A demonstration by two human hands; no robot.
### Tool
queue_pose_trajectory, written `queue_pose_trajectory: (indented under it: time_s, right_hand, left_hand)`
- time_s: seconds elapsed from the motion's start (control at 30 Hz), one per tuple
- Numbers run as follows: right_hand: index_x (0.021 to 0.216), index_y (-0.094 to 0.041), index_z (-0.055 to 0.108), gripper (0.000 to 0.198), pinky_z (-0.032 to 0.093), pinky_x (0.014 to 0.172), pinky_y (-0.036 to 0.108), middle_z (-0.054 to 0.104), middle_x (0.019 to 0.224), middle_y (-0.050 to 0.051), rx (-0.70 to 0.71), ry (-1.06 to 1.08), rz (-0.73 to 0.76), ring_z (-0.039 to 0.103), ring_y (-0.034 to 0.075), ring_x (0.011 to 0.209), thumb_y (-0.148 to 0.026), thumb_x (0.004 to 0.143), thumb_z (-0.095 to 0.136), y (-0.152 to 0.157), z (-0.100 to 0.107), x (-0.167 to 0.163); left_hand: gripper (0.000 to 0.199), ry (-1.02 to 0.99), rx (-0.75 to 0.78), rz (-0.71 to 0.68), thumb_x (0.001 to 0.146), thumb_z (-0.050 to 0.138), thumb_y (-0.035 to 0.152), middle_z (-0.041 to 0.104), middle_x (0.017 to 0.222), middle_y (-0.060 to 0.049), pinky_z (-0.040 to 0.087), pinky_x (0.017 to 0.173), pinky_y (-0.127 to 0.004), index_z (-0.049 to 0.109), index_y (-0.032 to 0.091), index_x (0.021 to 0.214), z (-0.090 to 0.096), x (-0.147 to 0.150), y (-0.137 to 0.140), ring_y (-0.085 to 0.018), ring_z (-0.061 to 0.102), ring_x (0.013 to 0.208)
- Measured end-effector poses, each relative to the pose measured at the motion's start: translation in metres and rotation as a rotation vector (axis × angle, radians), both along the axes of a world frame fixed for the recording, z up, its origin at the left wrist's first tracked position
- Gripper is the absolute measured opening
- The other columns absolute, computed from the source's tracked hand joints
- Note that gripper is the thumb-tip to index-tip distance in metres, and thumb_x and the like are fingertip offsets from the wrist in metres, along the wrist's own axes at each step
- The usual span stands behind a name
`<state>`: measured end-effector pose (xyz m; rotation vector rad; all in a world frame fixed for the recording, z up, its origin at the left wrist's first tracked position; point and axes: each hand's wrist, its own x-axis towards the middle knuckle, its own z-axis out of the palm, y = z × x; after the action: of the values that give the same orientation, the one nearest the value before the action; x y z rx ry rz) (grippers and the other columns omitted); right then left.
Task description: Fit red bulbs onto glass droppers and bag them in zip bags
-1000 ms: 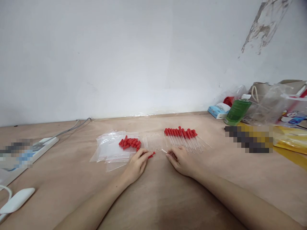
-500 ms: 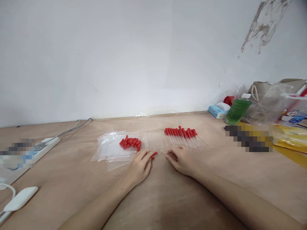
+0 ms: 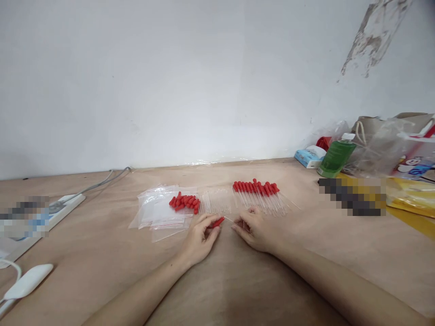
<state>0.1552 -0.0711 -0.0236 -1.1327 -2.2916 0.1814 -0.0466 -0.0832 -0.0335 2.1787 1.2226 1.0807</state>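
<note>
My left hand (image 3: 201, 237) is closed on a red rubber dropper bulb (image 3: 218, 222), pinched between thumb and fingers. In my right hand (image 3: 254, 230) is a thin clear dropper tube (image 3: 229, 219), its end pointing left at the bulb's mouth; whether it is inside the bulb I cannot tell. Just beyond my hands lies a row of bare clear tubes (image 3: 215, 200). Loose red bulbs (image 3: 185, 202) are heaped to their left, on clear zip bags (image 3: 163, 210). Behind my right hand, droppers with red bulbs fitted (image 3: 258, 192) lie side by side.
A power strip (image 3: 73, 206) with a grey cable is at the left, and a white plug-like piece (image 3: 32, 280) nearer me. At the right stand a tissue pack (image 3: 307, 158), a green bottle (image 3: 335, 158) and plastic bags (image 3: 374, 149). A wall (image 3: 186, 90) closes the back.
The red bulb has turned and sits firmer between my left thumb and fingers. My right hand holds the tube closer, its tip now at the bulb.
</note>
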Motion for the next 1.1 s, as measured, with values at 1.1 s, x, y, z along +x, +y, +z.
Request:
queue_pose_trajectory:
  time_s: [1.1]
  right_hand:
    - [0.067,-0.016,0.056,0.031,0.024,0.069,0.03,0.061,0.062,0.0,0.054,-0.114,0.156,0.043,0.009,0.052,-0.023,0.088,0.034,-0.002,-0.01,-0.009]
  left_hand:
    - [0.017,0.262,0.18,-0.228,0.088,0.041,0.022,0.056,0.081,-0.006,0.044,0.066,-0.024,0.057,0.016,0.091,-0.002,-0.006,-0.004,-0.014,0.053,0.073]
